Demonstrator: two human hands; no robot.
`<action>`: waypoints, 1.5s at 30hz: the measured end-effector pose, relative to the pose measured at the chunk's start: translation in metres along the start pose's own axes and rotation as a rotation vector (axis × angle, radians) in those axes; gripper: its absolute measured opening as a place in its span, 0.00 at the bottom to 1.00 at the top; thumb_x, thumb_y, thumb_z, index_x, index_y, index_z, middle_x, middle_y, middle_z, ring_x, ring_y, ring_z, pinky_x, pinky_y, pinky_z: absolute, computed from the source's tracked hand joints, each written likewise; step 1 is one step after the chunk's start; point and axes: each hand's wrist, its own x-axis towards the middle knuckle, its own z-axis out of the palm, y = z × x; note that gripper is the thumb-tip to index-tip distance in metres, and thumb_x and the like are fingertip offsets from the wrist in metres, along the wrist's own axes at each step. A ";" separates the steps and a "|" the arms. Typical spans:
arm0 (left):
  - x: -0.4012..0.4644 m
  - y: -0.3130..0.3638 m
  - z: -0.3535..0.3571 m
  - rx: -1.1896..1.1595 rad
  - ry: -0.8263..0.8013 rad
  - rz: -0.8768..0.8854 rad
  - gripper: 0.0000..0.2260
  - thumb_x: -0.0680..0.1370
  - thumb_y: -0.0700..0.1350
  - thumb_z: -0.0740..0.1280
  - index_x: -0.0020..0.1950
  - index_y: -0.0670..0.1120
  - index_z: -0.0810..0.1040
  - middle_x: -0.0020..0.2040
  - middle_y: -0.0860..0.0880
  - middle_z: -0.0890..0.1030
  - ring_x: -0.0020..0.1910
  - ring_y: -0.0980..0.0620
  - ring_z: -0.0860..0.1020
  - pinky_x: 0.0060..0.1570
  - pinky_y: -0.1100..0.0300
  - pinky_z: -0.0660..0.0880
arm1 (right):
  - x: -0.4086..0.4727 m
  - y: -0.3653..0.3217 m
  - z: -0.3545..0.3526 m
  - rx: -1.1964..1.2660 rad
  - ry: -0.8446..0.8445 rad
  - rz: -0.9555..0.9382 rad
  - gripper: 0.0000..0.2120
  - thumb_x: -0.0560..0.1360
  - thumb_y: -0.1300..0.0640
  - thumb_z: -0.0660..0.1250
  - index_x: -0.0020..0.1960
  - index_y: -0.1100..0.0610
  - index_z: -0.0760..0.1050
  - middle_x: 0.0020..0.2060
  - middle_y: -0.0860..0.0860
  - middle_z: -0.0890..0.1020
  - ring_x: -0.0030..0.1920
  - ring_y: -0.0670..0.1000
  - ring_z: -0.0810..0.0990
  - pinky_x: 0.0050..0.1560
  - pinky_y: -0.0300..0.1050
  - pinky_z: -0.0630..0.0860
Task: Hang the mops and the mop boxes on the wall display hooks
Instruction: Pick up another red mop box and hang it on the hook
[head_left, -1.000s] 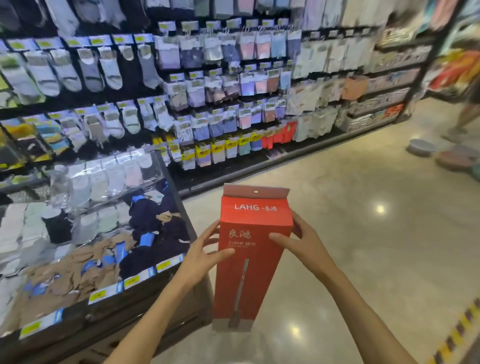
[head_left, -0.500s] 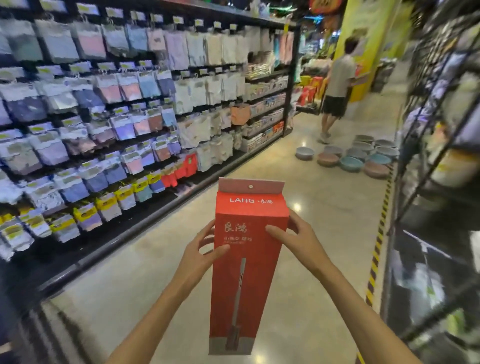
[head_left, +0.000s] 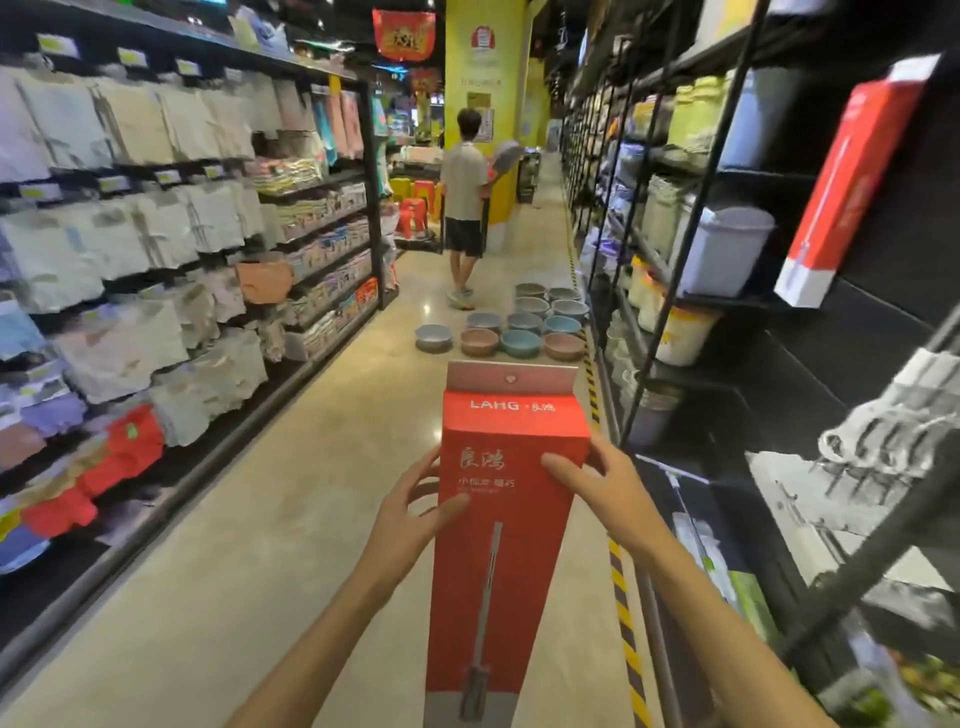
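Both forearms reached forward from the bottom edge, converging on a tall red mop box (head_left: 498, 545) held upright at centre frame over the aisle floor (head_left: 270, 519)

Left hand (head_left: 410, 514): palm against the box's left edge, fingers spread loosely, thumb laid across the front face just under the printed characters. Right hand (head_left: 597, 480): clasped on the upper right corner, thumb flat on the front face, fingers wrapped round the side and out of sight behind it. Box gripped between the two hands, not resting on anything

Box markings: grey hang tab on top with a small hole; "LAHG" in white on the sloped red panel, followed by small characters; two large pale Chinese characters on the front; below them a line of smaller text too blurred to read. Picture of a mop handle running down the front to a grey band at the bottom

Second red box (head_left: 852, 182) of the same look hung tilted on the black display wall (head_left: 883, 364) at right, well apart from the held one. A white stringy mop head (head_left: 883, 431) was below it

Left side: shelving of packaged garments (head_left: 130, 249) with yellow price tags, unreadable. Bowls (head_left: 519, 325) on the floor ahead; a person (head_left: 464, 208) standing beyond them, back turned. Red banner (head_left: 404, 35) overhead, lettering illegible
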 end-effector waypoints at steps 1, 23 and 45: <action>0.027 0.001 0.004 -0.006 -0.032 0.011 0.30 0.74 0.57 0.76 0.75 0.63 0.73 0.66 0.64 0.80 0.60 0.70 0.78 0.47 0.74 0.77 | 0.018 0.002 -0.006 -0.002 0.037 0.009 0.28 0.75 0.46 0.76 0.73 0.45 0.76 0.61 0.43 0.86 0.63 0.47 0.84 0.58 0.42 0.83; 0.516 0.006 0.180 -0.026 -0.375 0.197 0.37 0.68 0.69 0.76 0.75 0.62 0.72 0.67 0.63 0.80 0.61 0.71 0.77 0.54 0.69 0.76 | 0.391 0.072 -0.196 -0.134 0.410 -0.066 0.30 0.76 0.44 0.75 0.77 0.42 0.73 0.65 0.38 0.83 0.65 0.39 0.81 0.61 0.34 0.79; 0.959 0.014 0.392 -0.210 -0.712 0.335 0.33 0.70 0.65 0.78 0.73 0.59 0.76 0.64 0.61 0.82 0.63 0.64 0.80 0.55 0.70 0.77 | 0.732 0.137 -0.366 -0.326 0.888 -0.113 0.32 0.77 0.39 0.75 0.78 0.42 0.71 0.70 0.39 0.79 0.69 0.38 0.78 0.70 0.44 0.76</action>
